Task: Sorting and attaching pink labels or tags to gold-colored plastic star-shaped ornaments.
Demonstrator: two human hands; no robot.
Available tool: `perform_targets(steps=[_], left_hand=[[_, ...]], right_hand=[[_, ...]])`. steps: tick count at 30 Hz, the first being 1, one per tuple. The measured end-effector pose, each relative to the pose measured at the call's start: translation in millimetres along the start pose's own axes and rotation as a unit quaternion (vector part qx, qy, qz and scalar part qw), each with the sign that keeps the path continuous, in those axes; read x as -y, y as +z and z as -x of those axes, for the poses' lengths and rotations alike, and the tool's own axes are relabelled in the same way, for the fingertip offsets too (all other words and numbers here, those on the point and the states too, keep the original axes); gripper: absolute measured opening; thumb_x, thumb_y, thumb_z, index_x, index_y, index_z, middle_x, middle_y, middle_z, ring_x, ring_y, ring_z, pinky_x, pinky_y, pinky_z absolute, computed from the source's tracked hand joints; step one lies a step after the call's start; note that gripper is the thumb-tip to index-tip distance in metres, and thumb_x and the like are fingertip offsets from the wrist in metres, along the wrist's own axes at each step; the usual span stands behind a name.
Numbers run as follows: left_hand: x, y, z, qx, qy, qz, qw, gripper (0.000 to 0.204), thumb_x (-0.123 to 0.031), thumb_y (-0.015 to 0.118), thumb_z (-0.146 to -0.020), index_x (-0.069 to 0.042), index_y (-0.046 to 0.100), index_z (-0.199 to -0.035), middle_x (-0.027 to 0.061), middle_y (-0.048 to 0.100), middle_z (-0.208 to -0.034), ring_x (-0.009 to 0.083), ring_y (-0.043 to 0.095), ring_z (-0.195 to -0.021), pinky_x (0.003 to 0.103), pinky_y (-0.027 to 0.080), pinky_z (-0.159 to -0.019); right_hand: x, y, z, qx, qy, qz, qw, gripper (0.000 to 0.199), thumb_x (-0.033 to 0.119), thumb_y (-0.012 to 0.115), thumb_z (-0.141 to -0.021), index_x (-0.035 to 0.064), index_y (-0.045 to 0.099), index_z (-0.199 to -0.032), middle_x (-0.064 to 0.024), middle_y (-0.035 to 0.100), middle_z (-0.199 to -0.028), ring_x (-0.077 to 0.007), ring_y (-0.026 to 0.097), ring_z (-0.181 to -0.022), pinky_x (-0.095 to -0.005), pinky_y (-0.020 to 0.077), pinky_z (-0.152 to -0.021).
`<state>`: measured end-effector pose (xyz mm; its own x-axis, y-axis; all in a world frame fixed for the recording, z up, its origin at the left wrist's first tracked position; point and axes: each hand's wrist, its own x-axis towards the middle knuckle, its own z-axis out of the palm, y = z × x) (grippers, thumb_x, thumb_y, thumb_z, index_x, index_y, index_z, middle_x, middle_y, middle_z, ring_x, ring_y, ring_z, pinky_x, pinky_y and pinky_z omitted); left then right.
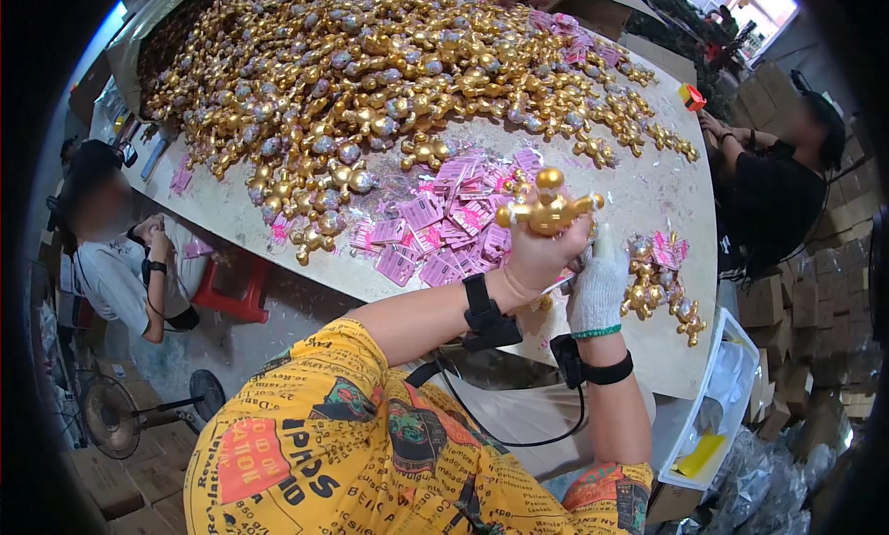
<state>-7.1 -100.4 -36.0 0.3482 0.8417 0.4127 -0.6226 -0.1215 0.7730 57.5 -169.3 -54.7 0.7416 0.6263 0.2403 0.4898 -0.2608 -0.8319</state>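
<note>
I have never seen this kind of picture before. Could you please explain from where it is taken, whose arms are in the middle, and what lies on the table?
There is no robot here. The picture comes from a wide camera on a person's head, looking down, so straight edges look bent. The arms belong to that person, in a yellow printed shirt.

The bare left hand holds a shiny gold figure. The right hand, in a pale glove, is close against it; whether it grips anything is unclear.

On the table lie a big heap of gold figures, a pile of pink cards and, to the right, a smaller group of figures.
</note>
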Motion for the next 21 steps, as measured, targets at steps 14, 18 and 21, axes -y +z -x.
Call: perform_targets(steps=[14,18,21], left_hand=[[2.3,-14.0,-15.2,0.129,0.203,-0.098,0.965,0.006,-0.009,0.060,-0.073,-0.006,0.055,-0.073,0.0016,0.050,-0.066,0.0158,0.049,-0.059,0.028,0.039,-0.052],[7.4,-19.9,-29.1,0.032,-0.132,-0.001,0.991,0.010,-0.011,0.061,-0.077,-0.002,0.061,-0.081,-0.0013,0.060,-0.074,0.0071,0.056,-0.066,0.023,0.045,-0.059],[5.4,-24.8,-37.5,-0.032,-0.193,0.062,0.979,0.013,-0.014,0.062,-0.077,-0.002,0.060,-0.080,-0.0007,0.059,-0.074,0.0075,0.055,-0.066,0.023,0.044,-0.061]], right_hand=[[11.8,-6.1,-3.2,0.069,0.218,-0.302,0.925,0.031,0.026,0.039,-0.093,0.0025,0.055,-0.082,-0.0022,0.049,-0.058,-0.0085,0.045,-0.048,-0.0232,0.0338,-0.041],[21.8,-6.5,-18.0,0.097,0.211,-0.264,0.936,0.040,0.039,0.038,-0.092,0.0070,0.052,-0.071,0.0002,0.045,-0.052,-0.0087,0.041,-0.041,-0.0247,0.0323,-0.038],[11.5,-27.8,-29.1,0.052,0.019,-0.061,0.997,0.030,0.029,0.043,-0.091,0.0027,0.057,-0.082,-0.0048,0.053,-0.074,-0.0109,0.051,-0.058,-0.0231,0.0400,-0.050]])
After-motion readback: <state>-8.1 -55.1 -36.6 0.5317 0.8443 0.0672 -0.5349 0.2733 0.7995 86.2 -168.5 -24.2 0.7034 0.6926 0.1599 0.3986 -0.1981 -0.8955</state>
